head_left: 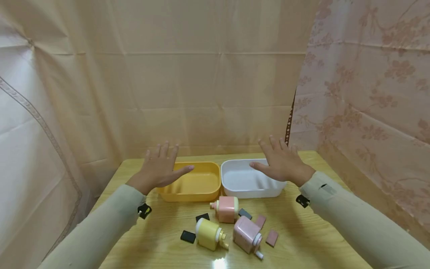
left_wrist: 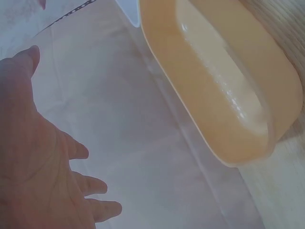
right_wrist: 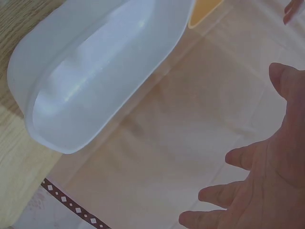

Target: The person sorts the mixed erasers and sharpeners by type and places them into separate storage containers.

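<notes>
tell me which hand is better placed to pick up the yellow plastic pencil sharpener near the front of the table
Left, probably. The yellow plastic pencil sharpener lies left of the middle, nearer the open left hand over the yellow tub. The right hand hovers over the white tub, farther off.

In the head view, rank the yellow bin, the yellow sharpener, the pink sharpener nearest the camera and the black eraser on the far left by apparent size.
1. Yellow bin, clearly largest.
2. Yellow sharpener and pink sharpener: they look about alike, so no ranking between them.
3. Black eraser, smallest.
</notes>
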### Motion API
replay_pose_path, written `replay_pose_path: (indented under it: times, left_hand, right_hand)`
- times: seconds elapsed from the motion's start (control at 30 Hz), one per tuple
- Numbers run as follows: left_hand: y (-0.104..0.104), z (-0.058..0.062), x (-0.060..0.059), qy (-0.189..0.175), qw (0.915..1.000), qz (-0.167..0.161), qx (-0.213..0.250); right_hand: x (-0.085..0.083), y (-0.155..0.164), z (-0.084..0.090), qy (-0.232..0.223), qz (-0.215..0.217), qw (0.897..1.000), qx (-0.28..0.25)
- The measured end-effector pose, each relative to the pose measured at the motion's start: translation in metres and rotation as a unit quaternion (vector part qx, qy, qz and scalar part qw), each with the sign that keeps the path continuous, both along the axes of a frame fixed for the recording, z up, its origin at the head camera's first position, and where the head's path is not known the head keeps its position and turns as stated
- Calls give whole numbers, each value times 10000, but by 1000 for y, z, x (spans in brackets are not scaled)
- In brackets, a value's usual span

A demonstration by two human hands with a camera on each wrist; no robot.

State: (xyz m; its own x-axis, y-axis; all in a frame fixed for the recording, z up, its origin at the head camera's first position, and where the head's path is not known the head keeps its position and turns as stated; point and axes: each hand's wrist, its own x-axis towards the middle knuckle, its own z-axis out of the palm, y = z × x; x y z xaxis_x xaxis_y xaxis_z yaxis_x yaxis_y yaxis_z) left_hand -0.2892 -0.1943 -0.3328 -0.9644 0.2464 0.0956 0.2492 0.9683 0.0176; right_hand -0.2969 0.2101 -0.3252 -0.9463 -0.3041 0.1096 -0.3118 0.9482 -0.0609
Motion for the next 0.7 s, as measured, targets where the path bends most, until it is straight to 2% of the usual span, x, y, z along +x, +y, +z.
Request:
replay_pose_path:
  times: [0.4, 0.7]
  left_hand:
    - [-11, -8, -2, 41, 9998, -52, 172]
    - [-28, -28, -8, 342, 9970, -14, 700]
  right_hand:
    - [-2, -1, -7, -38, 17, 10000, 0]
    - [2, -7, -23, 464, 616, 9970, -90]
